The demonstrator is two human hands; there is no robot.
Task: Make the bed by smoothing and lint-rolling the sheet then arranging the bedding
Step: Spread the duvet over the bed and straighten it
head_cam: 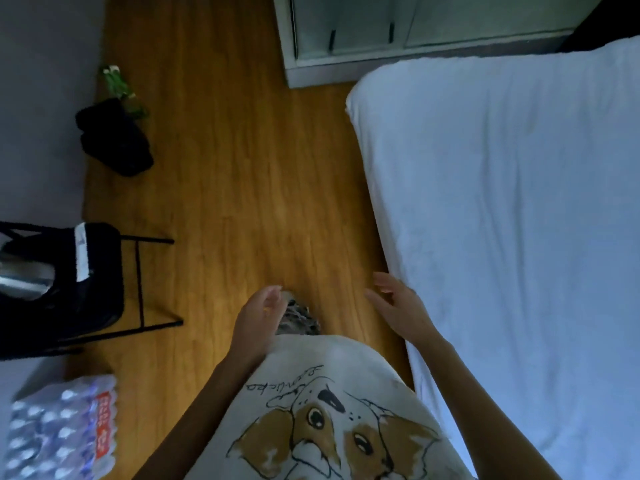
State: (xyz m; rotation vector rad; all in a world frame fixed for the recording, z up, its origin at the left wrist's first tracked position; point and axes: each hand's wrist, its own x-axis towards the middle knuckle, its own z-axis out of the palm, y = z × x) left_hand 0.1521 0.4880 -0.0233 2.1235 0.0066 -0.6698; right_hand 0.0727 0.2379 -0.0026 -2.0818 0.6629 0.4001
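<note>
Left hand [258,315], right hand [398,308] empty, fingers relaxed; sheet [512,202] at 3 o'clock; chair [138,282] at 9; water-bottle pack [62,427] at 8.

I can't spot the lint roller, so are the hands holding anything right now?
No. The left hand is empty with loosely curled fingers, and the right hand is open beside the edge of the white sheet, gripping nothing.

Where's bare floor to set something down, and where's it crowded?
Free: the wide strip of wood floor between the bed and the black chair, running up to the cabinet. Crowded: left edge, with the black bundle, the chair and the bottle pack. Both hands, left hand and right hand, hang empty over the near floor.
</note>
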